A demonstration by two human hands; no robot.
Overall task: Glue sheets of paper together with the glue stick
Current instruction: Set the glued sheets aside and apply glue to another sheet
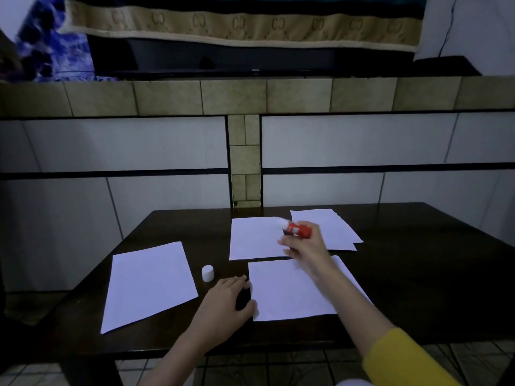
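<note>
Overhead, from the head view, a dark wooden table [418,274] is recorded with four white sheets. Glue stick [296,229]: red-bodied, white tip uncapped, clasped in the curled fingers of the right hand [305,247] and held raised over the far middle sheet [255,238], tip pointing left; blurred. Right sleeve [404,360]: yellow. Left hand [225,302]: laid on the table with fingers loosely spread, thumb touching the left edge of the near sheet [292,291]; nothing is grasped. White cap [208,273]: stood upright between the left sheet [149,285] and the left hand. Far right sheet [326,227]: lying partly behind the right hand.
</note>
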